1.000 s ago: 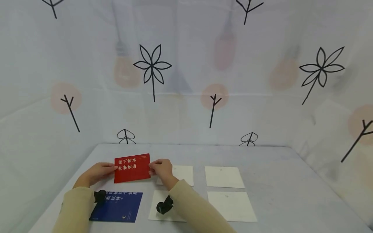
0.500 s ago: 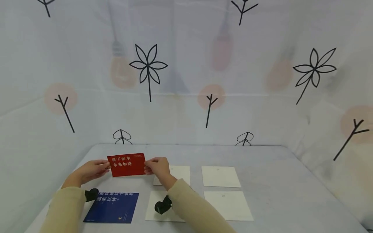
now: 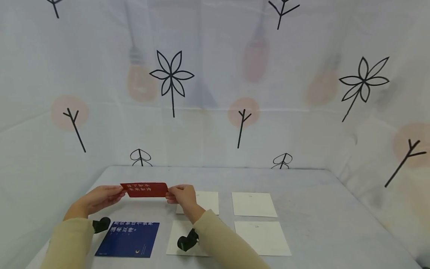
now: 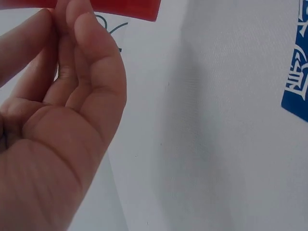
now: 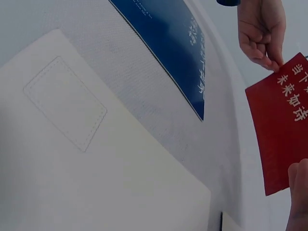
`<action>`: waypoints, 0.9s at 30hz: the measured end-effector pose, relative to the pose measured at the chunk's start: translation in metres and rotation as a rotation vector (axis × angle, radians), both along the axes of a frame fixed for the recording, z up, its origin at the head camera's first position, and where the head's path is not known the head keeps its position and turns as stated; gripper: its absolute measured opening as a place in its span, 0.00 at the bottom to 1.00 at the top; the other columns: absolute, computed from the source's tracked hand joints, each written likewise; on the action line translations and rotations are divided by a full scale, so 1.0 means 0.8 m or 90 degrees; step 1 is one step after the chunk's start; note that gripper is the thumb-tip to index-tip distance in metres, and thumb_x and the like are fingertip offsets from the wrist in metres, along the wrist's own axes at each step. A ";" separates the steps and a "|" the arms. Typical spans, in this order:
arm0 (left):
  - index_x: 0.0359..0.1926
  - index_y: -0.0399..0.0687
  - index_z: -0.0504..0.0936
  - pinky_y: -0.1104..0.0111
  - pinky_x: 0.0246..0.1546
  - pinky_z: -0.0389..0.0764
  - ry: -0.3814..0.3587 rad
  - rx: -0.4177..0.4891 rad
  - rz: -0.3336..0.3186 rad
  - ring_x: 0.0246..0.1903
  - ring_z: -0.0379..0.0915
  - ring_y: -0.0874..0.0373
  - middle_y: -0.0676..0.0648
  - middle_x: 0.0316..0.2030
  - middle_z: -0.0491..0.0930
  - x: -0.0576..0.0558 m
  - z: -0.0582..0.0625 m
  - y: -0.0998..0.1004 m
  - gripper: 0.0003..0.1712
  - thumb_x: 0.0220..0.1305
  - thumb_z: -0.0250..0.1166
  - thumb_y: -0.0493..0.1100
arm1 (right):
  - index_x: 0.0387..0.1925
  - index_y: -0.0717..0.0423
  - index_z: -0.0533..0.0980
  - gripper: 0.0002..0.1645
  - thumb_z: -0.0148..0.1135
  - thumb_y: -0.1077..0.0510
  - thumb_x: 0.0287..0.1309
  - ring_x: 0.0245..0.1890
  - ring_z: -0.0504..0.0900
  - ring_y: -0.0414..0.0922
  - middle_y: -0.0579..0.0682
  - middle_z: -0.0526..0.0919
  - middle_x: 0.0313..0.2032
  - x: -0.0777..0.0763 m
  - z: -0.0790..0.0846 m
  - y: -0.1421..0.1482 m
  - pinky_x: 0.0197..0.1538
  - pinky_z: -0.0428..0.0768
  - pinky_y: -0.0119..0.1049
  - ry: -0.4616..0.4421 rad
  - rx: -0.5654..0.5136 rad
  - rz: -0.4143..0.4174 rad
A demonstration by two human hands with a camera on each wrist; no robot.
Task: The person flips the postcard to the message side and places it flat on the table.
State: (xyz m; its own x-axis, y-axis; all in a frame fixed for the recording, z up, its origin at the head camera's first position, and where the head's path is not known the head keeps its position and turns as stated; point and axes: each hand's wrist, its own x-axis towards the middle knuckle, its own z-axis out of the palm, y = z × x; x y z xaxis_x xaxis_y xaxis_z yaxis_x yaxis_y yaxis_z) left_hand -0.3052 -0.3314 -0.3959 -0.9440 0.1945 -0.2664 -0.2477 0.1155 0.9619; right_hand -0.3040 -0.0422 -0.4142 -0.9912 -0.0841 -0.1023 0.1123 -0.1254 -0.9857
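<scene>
A red postcard (image 3: 147, 190) with white lettering is stretched between both hands above the far left of the table. My left hand (image 3: 99, 200) pinches its left end between thumb and fingers, while my right hand (image 3: 184, 196) pinches the right end. The card is tipped back, so its face looks narrow in the head view. In the right wrist view the red postcard (image 5: 276, 125) shows its printed side, with the left hand (image 5: 263, 33) at one corner. Below the hands a blue postcard (image 3: 127, 241) with white characters lies flat on the table.
Several white cards lie in rows on the table, one back right (image 3: 254, 204) and another front right (image 3: 263, 239). A third white card (image 5: 120, 163) carries a dashed stamp outline. The right forearm reaches over the front cards. A patterned curtain (image 3: 208, 142) stands behind the table.
The red postcard has moved a little left and tilted back, so its face now looks much thinner. Both hands still hold its ends; the left hand has shifted left.
</scene>
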 end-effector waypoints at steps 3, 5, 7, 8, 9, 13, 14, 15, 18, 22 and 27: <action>0.41 0.41 0.81 0.67 0.44 0.78 -0.008 0.017 0.007 0.38 0.78 0.59 0.47 0.37 0.82 0.000 0.001 0.001 0.09 0.68 0.55 0.38 | 0.33 0.66 0.81 0.07 0.61 0.65 0.56 0.25 0.84 0.45 0.55 0.84 0.25 -0.001 -0.003 -0.001 0.29 0.82 0.33 -0.008 0.002 -0.010; 0.43 0.39 0.80 0.66 0.45 0.78 -0.012 0.014 0.012 0.39 0.78 0.58 0.46 0.38 0.82 -0.001 0.001 0.002 0.10 0.68 0.55 0.39 | 0.33 0.67 0.81 0.07 0.61 0.65 0.55 0.25 0.84 0.45 0.55 0.84 0.25 -0.002 -0.006 -0.002 0.29 0.82 0.33 -0.010 0.001 -0.014; 0.45 0.37 0.78 0.66 0.45 0.78 -0.018 0.010 0.025 0.39 0.78 0.57 0.46 0.38 0.81 -0.001 0.001 0.003 0.12 0.68 0.56 0.40 | 0.34 0.67 0.81 0.07 0.61 0.65 0.55 0.25 0.84 0.46 0.56 0.84 0.25 -0.002 -0.009 -0.002 0.29 0.82 0.33 -0.014 -0.005 -0.016; 0.46 0.36 0.78 0.66 0.45 0.78 -0.019 0.010 0.029 0.39 0.78 0.57 0.46 0.38 0.81 -0.001 0.001 0.003 0.12 0.68 0.56 0.40 | 0.34 0.68 0.81 0.08 0.61 0.65 0.55 0.26 0.85 0.46 0.57 0.84 0.25 -0.001 -0.010 -0.003 0.30 0.82 0.33 -0.016 -0.009 -0.017; 0.46 0.35 0.77 0.66 0.45 0.78 -0.019 0.011 0.033 0.39 0.78 0.57 0.45 0.38 0.81 -0.002 0.001 0.003 0.13 0.68 0.56 0.41 | 0.34 0.68 0.81 0.08 0.61 0.66 0.55 0.26 0.85 0.46 0.57 0.84 0.25 0.000 -0.011 -0.003 0.29 0.82 0.33 -0.016 -0.011 -0.018; 0.43 0.38 0.79 0.66 0.44 0.78 -0.016 0.025 0.047 0.40 0.78 0.57 0.45 0.39 0.81 -0.002 0.000 0.004 0.11 0.68 0.55 0.40 | 0.35 0.69 0.81 0.08 0.62 0.66 0.54 0.24 0.84 0.46 0.58 0.83 0.24 0.002 -0.013 -0.006 0.29 0.82 0.33 -0.025 -0.012 -0.021; 0.42 0.40 0.80 0.66 0.44 0.78 -0.015 0.031 0.047 0.40 0.78 0.57 0.45 0.39 0.81 -0.002 0.000 0.004 0.10 0.68 0.55 0.40 | 0.34 0.68 0.81 0.08 0.62 0.66 0.54 0.23 0.84 0.45 0.58 0.83 0.24 0.003 -0.013 -0.006 0.29 0.82 0.33 -0.028 -0.013 -0.023; 0.41 0.42 0.80 0.66 0.45 0.78 -0.015 0.037 0.047 0.40 0.78 0.57 0.46 0.39 0.81 -0.002 0.000 0.004 0.10 0.68 0.55 0.41 | 0.34 0.68 0.81 0.08 0.62 0.65 0.54 0.23 0.84 0.44 0.58 0.83 0.24 0.004 -0.013 -0.006 0.28 0.81 0.32 -0.030 -0.013 -0.025; 0.41 0.44 0.82 0.66 0.47 0.77 -0.016 0.053 0.043 0.42 0.78 0.57 0.46 0.41 0.81 -0.002 -0.001 0.003 0.10 0.68 0.56 0.42 | 0.34 0.69 0.81 0.08 0.62 0.66 0.54 0.23 0.84 0.43 0.58 0.84 0.25 0.005 -0.012 -0.007 0.29 0.82 0.33 -0.023 -0.019 -0.019; 0.46 0.42 0.82 0.66 0.48 0.76 -0.015 0.046 0.045 0.43 0.77 0.58 0.47 0.43 0.80 -0.001 -0.002 0.003 0.12 0.66 0.58 0.43 | 0.36 0.70 0.80 0.09 0.62 0.66 0.55 0.26 0.84 0.43 0.56 0.84 0.27 0.005 -0.014 -0.008 0.32 0.82 0.34 -0.004 -0.022 0.000; 0.50 0.38 0.79 0.67 0.46 0.77 -0.019 0.013 0.064 0.42 0.77 0.57 0.49 0.41 0.80 -0.002 -0.003 0.004 0.17 0.63 0.62 0.43 | 0.38 0.68 0.80 0.09 0.63 0.66 0.55 0.27 0.84 0.43 0.53 0.84 0.26 0.004 -0.016 -0.011 0.33 0.82 0.34 0.000 -0.011 -0.010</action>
State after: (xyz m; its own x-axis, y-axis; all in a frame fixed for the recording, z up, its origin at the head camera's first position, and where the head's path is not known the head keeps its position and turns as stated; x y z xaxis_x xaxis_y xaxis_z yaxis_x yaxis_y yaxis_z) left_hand -0.3067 -0.3285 -0.3982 -0.9508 0.1054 -0.2912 -0.2852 0.0688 0.9560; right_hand -0.3011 -0.0508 -0.4274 -0.9923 -0.0703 -0.1015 0.1108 -0.1441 -0.9833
